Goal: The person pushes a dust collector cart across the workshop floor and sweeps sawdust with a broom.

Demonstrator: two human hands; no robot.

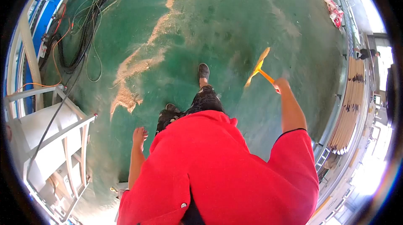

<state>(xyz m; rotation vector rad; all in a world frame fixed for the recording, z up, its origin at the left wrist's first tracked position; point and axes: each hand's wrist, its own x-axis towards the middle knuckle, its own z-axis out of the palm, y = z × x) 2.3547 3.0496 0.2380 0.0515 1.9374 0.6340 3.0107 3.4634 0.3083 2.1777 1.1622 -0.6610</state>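
My right hand is closed around the orange handle of a yellow broom, held out to the right above the green floor. The broom's wide yellow head points away from me. At my left side hangs my left hand, its fingers curled, and whether anything is in them is too small to tell. A long, uneven trail of light brown sawdust lies on the floor ahead and to the left.
A metal frame stands close on the left. Black cables and a blue machine lie beyond it. Stacked boards line the right side, with a person behind them. A red and white bag lies at the far right.
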